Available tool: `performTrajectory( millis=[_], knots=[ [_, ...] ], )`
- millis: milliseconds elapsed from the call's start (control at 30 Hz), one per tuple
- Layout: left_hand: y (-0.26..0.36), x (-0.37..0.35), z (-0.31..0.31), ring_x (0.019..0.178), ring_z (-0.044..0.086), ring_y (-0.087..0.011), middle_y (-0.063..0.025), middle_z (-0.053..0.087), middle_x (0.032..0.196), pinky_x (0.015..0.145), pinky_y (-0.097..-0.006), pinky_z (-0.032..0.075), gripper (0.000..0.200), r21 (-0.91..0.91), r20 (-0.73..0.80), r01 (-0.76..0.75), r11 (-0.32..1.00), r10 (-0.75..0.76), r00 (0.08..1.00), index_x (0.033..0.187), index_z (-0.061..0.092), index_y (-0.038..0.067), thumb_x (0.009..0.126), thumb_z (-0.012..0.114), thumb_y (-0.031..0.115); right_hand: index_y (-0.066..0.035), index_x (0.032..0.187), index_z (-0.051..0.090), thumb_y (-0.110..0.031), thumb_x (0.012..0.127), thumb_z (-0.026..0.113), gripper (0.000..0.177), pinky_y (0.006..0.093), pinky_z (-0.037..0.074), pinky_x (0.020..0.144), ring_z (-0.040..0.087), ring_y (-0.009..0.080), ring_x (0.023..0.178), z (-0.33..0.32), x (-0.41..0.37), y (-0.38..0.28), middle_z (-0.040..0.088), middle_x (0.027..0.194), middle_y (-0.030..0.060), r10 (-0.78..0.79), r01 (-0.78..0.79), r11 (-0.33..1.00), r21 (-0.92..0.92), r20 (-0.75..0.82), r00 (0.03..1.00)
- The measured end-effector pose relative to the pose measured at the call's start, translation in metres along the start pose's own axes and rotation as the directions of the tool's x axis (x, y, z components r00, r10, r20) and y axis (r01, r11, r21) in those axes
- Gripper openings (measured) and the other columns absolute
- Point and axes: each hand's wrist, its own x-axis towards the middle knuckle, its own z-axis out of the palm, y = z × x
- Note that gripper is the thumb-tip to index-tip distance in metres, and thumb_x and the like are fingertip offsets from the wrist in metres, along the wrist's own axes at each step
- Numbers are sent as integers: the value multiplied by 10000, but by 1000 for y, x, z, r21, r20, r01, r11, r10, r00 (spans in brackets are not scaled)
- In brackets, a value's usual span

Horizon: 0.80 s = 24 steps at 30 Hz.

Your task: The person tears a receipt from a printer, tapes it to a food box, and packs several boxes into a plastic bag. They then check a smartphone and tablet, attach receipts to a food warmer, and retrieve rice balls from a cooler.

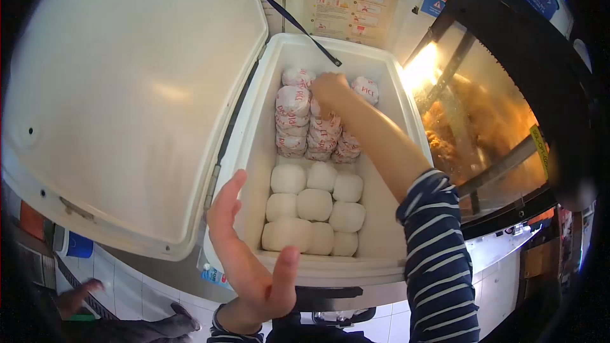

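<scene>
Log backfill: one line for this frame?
left hand: open, over near rim of white plastic cooler box | right hand: on red-printed white paper packets, grip unclear | plain white round bundles: near end

Wrapped packets (295, 121): under my right hand (327, 87), inside the cooler (381, 241).
Bare rounds (314, 206): nearer me than my grip.
Lid (127, 89): left of it.

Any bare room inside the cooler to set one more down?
Printed packets far, plain white packets near fill the middle. Bare strip along the left wall; narrower one along the right wall, under the right hand's arm.
</scene>
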Motion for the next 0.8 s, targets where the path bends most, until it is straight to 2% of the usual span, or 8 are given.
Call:
performTrajectory(
  millis=[167,333,400,467,533,600,700,800],
  knots=[
    [7,7,4,1205,327,-334,-208,231,1375,958,-425,298,824,-375,-15,178,910,-198,980,1357,86,11,769,602,269,-30,736,654,-250,491,767,348,344,506,560,637,209,653,-133,-85,-2,635,703,98,-80,78,980,184,2,997],
    [8,19,0,1202,365,-381,-190,240,1386,923,-504,389,827,-852,201,363,378,-404,893,1380,128,95,767,600,388,-18,932,628,-245,541,752,468,266,492,587,621,177,643,-178,-193,-32,623,702,95,-321,410,834,370,-280,905],
    [12,17,-5,1159,408,-420,-204,277,1361,802,-557,483,818,-893,294,422,160,-502,813,1376,183,115,743,611,407,-12,943,621,-218,630,722,388,256,497,605,616,143,690,-182,-186,-27,625,737,70,-609,569,468,676,-220,762],
    [18,12,-21,1133,436,-407,-159,283,1350,771,-528,512,839,-879,307,421,224,-410,859,1362,179,144,722,657,400,-5,953,614,-192,719,691,310,246,502,624,611,109,738,-179,-164,-19,628,771,45,-817,496,19,868,-273,509],
    [20,-1,-30,1098,457,-413,-138,317,1309,675,-466,562,836,-905,266,362,223,-368,891,1341,218,172,690,700,379,-19,939,618,-259,740,678,318,249,499,617,611,114,735,-153,-106,-9,621,754,49,-458,371,260,891,-224,860],
    [18,-19,-38,1094,465,-390,-140,336,1294,709,-497,542,817,-933,205,267,240,-255,945,1333,240,159,688,701,360,-38,984,607,-435,663,697,519,359,504,665,620,249,796,-91,-35,-12,627,851,138,-195,290,822,491,-237,952],
    [-2,-51,-53,1063,477,-385,-152,373,1262,711,-522,529,774,-976,172,182,121,-82,982,1321,268,136,694,676,334,-47,1103,536,-440,596,724,668,395,467,810,540,324,1011,-11,2,-33,547,1043,202,-99,191,938,289,-307,947],
    [-29,-102,-66,1080,468,-369,-144,380,1260,749,-522,505,756,-947,261,307,90,-337,905,1321,270,136,707,666,330,-23,1157,475,-386,582,745,732,408,455,863,478,333,1110,-2,7,-47,487,1153,195,-71,123,973,193,-257,964]
  ],
)
